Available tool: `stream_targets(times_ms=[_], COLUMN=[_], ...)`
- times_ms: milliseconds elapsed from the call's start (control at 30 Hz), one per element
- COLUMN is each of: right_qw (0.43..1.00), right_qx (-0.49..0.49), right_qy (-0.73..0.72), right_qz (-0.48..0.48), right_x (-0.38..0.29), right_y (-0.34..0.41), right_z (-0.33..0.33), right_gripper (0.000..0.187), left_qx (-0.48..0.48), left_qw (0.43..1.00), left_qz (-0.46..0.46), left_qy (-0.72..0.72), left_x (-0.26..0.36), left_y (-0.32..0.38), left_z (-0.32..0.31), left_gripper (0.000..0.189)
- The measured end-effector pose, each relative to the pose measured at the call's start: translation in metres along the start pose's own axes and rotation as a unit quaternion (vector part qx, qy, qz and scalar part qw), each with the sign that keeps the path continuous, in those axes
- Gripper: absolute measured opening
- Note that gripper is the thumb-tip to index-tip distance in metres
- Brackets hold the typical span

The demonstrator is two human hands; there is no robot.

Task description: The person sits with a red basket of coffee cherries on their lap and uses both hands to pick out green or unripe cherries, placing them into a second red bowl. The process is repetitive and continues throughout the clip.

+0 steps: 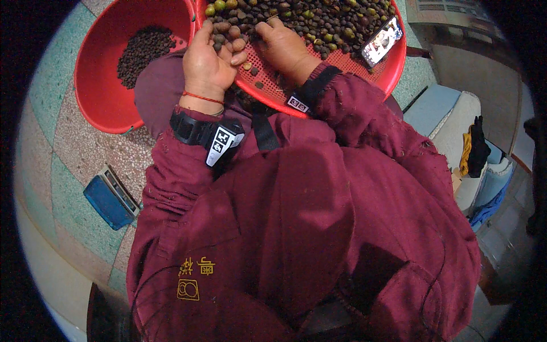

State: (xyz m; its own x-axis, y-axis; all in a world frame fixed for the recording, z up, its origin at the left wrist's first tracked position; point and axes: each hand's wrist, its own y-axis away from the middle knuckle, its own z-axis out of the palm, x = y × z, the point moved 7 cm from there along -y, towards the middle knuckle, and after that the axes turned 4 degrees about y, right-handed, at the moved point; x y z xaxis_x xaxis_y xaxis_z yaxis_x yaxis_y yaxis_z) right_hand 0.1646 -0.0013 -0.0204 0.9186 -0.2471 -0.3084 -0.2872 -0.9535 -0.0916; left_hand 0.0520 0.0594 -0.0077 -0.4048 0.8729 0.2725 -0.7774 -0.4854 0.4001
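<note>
A red perforated plastic basket at the top centre holds a wide heap of dark round fruits or nuts, with some green and yellow ones among them. Palm up at the basket's left edge, my left hand holds several dark round pieces between its curled fingers. My right hand is inside the basket, knuckles up, its fingertips at the near edge of the heap; whether it grips a piece is hidden. A few loose pieces lie on the bare mesh between my hands. A lit phone leans at the basket's right side.
A red plastic basin with small dark pieces stands on the tiled floor at upper left. Below it lies a blue box-like object. At right are a light padded seat and black and yellow cloths.
</note>
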Motion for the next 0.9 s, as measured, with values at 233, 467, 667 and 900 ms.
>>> stream_targets(times_ms=[233, 467, 667, 900], right_qw=[0.996, 0.982, 0.985, 0.998], right_qx=[0.061, 0.019, 0.108, 0.026], right_qy=[-0.065, -0.186, -0.13, 0.04], right_qz=[-0.025, -0.023, -0.022, 0.051], right_x=[0.016, -0.017, -0.026, 0.043], right_y=[0.0, -0.006, -0.01, 0.018], right_z=[-0.017, -0.109, -0.132, -0.055], right_gripper=[0.022, 0.031, 0.031, 0.045], left_qx=[-0.013, 0.008, 0.013, -0.025], left_qw=[1.0, 0.994, 0.99, 0.995], left_qz=[-0.017, -0.079, -0.111, -0.102], left_qy=[0.004, -0.069, -0.091, -0.006], left_x=[-0.001, -0.025, -0.034, -0.027], left_y=[-0.003, -0.006, 0.001, -0.004], left_z=[-0.004, 0.0, 0.008, 0.007], left_gripper=[0.027, 0.032, 0.034, 0.026])
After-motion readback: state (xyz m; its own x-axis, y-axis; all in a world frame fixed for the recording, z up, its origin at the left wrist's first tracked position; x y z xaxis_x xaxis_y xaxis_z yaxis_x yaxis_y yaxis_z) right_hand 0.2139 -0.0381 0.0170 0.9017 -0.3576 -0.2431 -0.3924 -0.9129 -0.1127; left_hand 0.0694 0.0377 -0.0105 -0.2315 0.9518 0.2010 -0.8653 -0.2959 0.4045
